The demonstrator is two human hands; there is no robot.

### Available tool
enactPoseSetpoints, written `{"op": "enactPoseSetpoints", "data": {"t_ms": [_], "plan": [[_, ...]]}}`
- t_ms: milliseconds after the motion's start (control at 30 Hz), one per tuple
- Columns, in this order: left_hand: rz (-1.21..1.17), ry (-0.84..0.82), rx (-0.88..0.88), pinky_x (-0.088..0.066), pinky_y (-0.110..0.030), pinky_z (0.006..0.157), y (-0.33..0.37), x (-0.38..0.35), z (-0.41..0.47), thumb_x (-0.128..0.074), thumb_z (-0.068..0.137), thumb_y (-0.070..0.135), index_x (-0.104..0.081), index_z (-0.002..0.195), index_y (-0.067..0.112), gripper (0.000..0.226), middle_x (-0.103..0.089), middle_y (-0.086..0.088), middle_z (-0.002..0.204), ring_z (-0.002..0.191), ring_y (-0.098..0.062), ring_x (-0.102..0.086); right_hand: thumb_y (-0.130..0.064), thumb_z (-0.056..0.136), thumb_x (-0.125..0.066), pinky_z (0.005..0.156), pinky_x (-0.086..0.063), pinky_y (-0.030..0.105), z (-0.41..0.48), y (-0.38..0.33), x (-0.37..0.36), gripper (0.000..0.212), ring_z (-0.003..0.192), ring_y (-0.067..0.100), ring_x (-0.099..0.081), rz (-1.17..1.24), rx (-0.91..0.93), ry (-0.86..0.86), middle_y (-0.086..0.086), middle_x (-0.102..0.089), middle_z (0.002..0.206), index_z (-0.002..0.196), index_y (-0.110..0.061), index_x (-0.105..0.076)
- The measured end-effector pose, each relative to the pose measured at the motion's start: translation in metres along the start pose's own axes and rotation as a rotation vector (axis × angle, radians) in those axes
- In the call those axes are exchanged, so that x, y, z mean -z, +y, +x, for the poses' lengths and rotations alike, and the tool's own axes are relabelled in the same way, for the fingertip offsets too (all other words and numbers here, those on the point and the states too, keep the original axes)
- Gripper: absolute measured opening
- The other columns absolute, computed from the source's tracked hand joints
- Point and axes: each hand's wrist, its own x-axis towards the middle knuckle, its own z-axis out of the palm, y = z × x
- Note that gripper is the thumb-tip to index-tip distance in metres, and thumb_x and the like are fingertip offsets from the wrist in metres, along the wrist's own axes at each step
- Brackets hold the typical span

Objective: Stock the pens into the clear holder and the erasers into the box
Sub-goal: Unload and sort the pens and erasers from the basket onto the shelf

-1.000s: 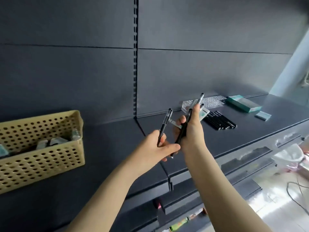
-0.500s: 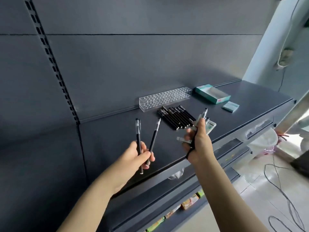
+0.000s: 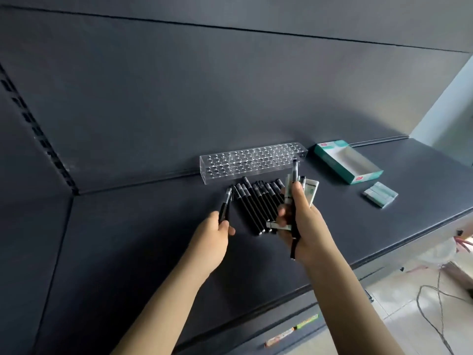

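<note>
A clear holder [image 3: 253, 162] with rows of holes lies on the dark shelf [image 3: 153, 239] against the back panel. In front of it lie several black pens [image 3: 256, 203] side by side. My left hand [image 3: 212, 234] grips two black pens [image 3: 225, 204] just left of that pile. My right hand [image 3: 302, 224] holds a black pen [image 3: 294, 172] upright together with a few wrapped erasers [image 3: 311, 190] above the pile's right side. An open teal box [image 3: 348, 161] lies to the right of the holder, with a few loose erasers [image 3: 380, 194] in front of it.
The shelf's front edge [image 3: 384, 252] runs diagonally below my right forearm. Lower shelves with small packets [image 3: 291, 331] show beneath. Cables [image 3: 435, 303] lie on the tiled floor at the right. A slotted upright [image 3: 35, 129] runs up the back panel at the left.
My view has swung right and closer to the shelf. Both hands have moved forward over the pile of pens, each keeping what it holds. The yellow basket has left the view.
</note>
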Motion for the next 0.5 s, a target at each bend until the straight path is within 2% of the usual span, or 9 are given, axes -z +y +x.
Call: {"op": "enactPoseSetpoints", "data": {"t_ms": [67, 100, 167, 233, 300, 400, 500], "plan": [[0.083, 0.049, 0.004, -0.039, -0.02, 0.064, 0.003, -0.009, 0.002, -0.036, 0.105, 0.02, -0.049, 0.127, 0.012, 0.027, -0.064, -0.003, 0.112, 0.085, -0.011, -0.054, -0.055, 0.094, -0.052, 0.051, -0.031, 0.023, 0.014, -0.004, 0.003, 0.034, 0.045, 0.01, -0.042, -0.029, -0.005, -0.049, -0.005, -0.053, 0.053, 0.089, -0.022, -0.057], [0.148, 0.088, -0.001, -0.04, -0.023, 0.068, 0.004, -0.015, 0.004, -0.037, 0.105, 0.02, -0.049, 0.127, 0.009, 0.028, -0.063, -0.005, 0.114, 0.09, -0.013, -0.056, -0.055, 0.094, -0.052, 0.049, -0.029, 0.023, 0.021, -0.007, 0.004, 0.035, 0.046, 0.01, -0.041, -0.033, -0.014, -0.083, -0.005, -0.052, 0.053, 0.084, -0.022, -0.056], [0.3, 0.195, -0.016, -0.043, -0.03, 0.08, 0.004, -0.028, 0.007, -0.038, 0.104, 0.017, -0.051, 0.118, 0.002, 0.025, -0.061, -0.012, 0.114, 0.1, -0.024, -0.058, -0.057, 0.093, -0.052, 0.043, -0.026, 0.02, 0.034, -0.013, 0.007, 0.04, 0.046, 0.011, -0.039, -0.046, -0.051, -0.158, -0.004, -0.05, 0.055, 0.073, -0.022, -0.051], [0.416, 0.298, -0.008, -0.04, -0.033, 0.083, 0.006, -0.04, 0.008, -0.038, 0.103, 0.015, -0.053, 0.112, 0.001, 0.022, -0.058, -0.014, 0.111, 0.102, -0.031, -0.056, -0.058, 0.093, -0.052, 0.047, -0.027, 0.021, 0.045, -0.02, 0.008, 0.042, 0.046, 0.009, -0.04, -0.081, -0.093, -0.223, -0.005, -0.049, 0.056, 0.07, -0.023, -0.049], [0.49, 0.373, 0.014, -0.038, -0.032, 0.082, 0.009, -0.051, 0.007, -0.038, 0.103, 0.015, -0.053, 0.115, 0.002, 0.024, -0.055, -0.014, 0.11, 0.102, -0.031, -0.055, -0.058, 0.092, -0.053, 0.05, -0.029, 0.023, 0.055, -0.029, 0.011, 0.039, 0.046, 0.007, -0.042, -0.102, -0.123, -0.283, -0.006, -0.049, 0.058, 0.074, -0.024, -0.049], [0.598, 0.469, 0.034, -0.04, -0.031, 0.082, 0.018, -0.069, 0.007, -0.038, 0.103, 0.016, -0.053, 0.126, 0.004, 0.03, -0.052, -0.012, 0.114, 0.103, -0.029, -0.054, -0.059, 0.092, -0.053, 0.047, -0.031, 0.02, 0.07, -0.039, 0.02, 0.035, 0.048, 0.006, -0.043, -0.121, -0.141, -0.399, -0.006, -0.049, 0.06, 0.083, -0.025, -0.051], [0.682, 0.528, 0.043, -0.043, -0.033, 0.08, 0.026, -0.086, 0.012, -0.044, 0.101, 0.014, -0.055, 0.127, 0.004, 0.03, -0.051, -0.012, 0.111, 0.099, -0.029, -0.053, -0.059, 0.092, -0.053, 0.045, -0.026, 0.021, 0.08, -0.046, 0.032, 0.035, 0.05, 0.007, -0.043, -0.14, -0.131, -0.508, -0.007, -0.049, 0.059, 0.097, -0.024, -0.052]]}}
